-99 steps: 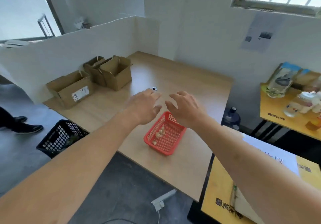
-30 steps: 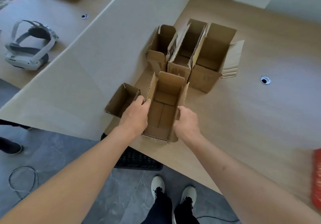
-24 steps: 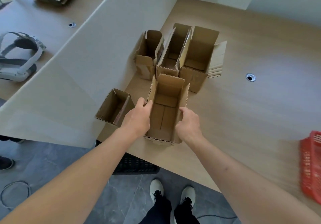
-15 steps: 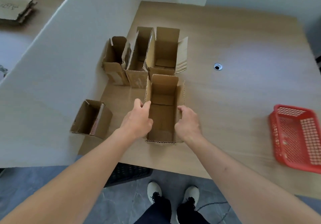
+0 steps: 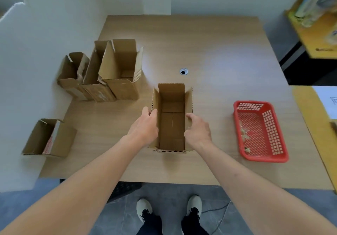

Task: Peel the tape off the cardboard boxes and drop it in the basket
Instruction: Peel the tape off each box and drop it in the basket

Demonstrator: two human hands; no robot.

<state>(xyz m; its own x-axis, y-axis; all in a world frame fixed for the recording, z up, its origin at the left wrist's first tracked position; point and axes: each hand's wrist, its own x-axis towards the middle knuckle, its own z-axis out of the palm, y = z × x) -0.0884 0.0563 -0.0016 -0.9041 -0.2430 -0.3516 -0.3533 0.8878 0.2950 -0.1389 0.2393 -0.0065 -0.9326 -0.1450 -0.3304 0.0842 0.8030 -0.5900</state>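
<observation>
An open brown box (image 5: pixel 172 123) stands mid-table; four more boxes (image 5: pixel 102 74) sit left. A red basket (image 5: pixel 277 154) with tape scraps (image 5: pixel 244 136) lies right.

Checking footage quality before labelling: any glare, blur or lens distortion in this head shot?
Head view: a pale sheen of window light lies on the table; wide-angle bending curves the white partition; the yellow shelf at the right edge is smeared; the held box and red basket are sharp.

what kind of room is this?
Probably an office or lab work station: a wooden desk with a cable hole, a white partition along its left side, and a yellow table beside it.
</observation>
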